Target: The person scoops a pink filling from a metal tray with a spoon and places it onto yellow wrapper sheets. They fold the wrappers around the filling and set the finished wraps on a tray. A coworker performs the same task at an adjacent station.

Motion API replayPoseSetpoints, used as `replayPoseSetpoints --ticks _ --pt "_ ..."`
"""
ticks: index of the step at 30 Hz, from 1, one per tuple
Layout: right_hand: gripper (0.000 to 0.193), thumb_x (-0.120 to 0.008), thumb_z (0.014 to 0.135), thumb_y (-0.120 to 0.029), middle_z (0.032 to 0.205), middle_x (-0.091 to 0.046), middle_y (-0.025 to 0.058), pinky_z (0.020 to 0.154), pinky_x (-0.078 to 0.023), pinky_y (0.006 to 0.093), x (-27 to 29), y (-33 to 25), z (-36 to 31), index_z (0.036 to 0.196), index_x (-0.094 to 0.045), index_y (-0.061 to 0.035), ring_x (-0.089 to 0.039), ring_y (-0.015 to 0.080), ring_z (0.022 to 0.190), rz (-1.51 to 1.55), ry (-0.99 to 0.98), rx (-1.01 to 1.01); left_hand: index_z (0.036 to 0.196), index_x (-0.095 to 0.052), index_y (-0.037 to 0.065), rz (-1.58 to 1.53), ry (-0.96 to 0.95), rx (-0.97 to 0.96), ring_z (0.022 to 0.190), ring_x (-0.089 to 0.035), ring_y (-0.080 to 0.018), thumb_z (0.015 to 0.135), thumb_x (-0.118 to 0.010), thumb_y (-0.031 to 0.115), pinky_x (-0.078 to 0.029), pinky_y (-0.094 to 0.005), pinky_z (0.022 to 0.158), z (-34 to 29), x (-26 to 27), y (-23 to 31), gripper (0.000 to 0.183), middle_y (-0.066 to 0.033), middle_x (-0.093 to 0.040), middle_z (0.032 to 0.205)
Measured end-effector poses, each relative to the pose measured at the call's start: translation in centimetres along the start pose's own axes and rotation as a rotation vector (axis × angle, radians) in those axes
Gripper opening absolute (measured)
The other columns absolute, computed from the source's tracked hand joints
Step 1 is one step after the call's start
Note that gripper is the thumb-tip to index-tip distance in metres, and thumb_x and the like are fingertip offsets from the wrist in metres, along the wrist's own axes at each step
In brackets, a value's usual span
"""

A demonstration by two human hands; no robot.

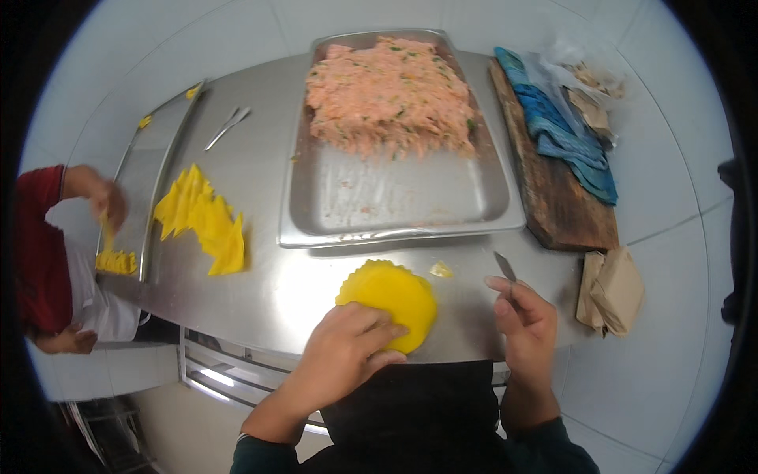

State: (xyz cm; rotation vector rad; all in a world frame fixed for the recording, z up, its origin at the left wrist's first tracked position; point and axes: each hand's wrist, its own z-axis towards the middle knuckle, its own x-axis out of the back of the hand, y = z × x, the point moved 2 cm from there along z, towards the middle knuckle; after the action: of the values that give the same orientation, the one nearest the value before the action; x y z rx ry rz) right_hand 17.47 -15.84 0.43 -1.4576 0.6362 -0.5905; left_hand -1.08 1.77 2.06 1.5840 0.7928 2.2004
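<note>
The left hand (343,344) rests on the yellow wrapper stack (407,300) near the worktop's (260,150) front edge; whether it pinches one sheet I cannot tell. The right hand (527,320) grips a small spreader (504,265). Sheets clinging together could tear or lift doubled.

Worktop (268,103): 1. Deep steel pan (403,193): 1. Pink mound (387,91): 1. Shallow tray (148,158): 1. Round yellow stack (407,296): 1. Small spreader (504,265): 1. Wooden board (562,212): 1. Wearer's hands: 2, left hand (343,344), right hand (525,316). Co-worker (41,253): 1. Folded yellow pieces (201,213): several, overlapping, uncountable.
</note>
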Motion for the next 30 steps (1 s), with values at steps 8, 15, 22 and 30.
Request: replayPoseSetpoints --ticks 8,15,22,30 --pt "0.026 -0.067 0.097 -0.006 0.087 -0.056 -0.0001 0.066 -0.038 0.0199 0.1 -0.4 0.1 0.121 -0.069 0.0042 -0.048 0.0051 0.075 -0.042 -0.046 0.051 0.09 -0.072 0.006 0.056 -0.028 -0.031 0.082 -0.067 -0.0275 0.077 -0.081 0.007 -0.053 -0.0378 0.073 0.4 -0.6 0.1 0.015 -0.0069 -0.068 0.089" --pt "0.027 -0.066 0.098 -0.01 0.086 -0.056 0.0 0.066 -0.038 0.0199 0.1 -0.4 0.1 0.122 -0.069 0.0034 -0.048 0.005 0.075 -0.095 -0.04 0.051 0.097 -0.061 0.003 -0.29 0.159 0.17 0.094 -0.066 -0.0285 0.096 -0.064 0.01 -0.053 -0.0389 0.085 0.3 -0.6 -1.6 0.007 -0.0138 -0.068 0.106" --pt "0.027 -0.061 0.1 -0.009 0.097 -0.07 0.0079 0.075 -0.048 0.0255 -0.7 -2.8 2.3 0.124 -0.068 0.0015 -0.061 0.0103 0.084 -0.308 0.01 0.084 0.142 -0.044 -0.005 -1.739 0.567 0.377 0.129 -0.057 -0.0316 0.11 -0.037 0.033 -0.044 -0.0455 0.111 -1.9 1.3 -7.8 0.049 -0.0207 -0.057 0.14" --pt "0.028 -0.061 0.094 -0.007 0.1 -0.071 0.0186 0.08 -0.054 0.0378 -6.1 -5.3 14.2 0.121 -0.07 -0.0062 -0.069 0.0325 0.088 -0.857 -0.131 0.61 0.148 -0.038 -0.004 -2.107 0.63 0.299 0.139 -0.048 -0.0355 0.108 -0.039 0.038 -0.035 -0.0511 0.118 -4.3 -0.9 -9.5 0.058 -0.0231 -0.049 0.149"
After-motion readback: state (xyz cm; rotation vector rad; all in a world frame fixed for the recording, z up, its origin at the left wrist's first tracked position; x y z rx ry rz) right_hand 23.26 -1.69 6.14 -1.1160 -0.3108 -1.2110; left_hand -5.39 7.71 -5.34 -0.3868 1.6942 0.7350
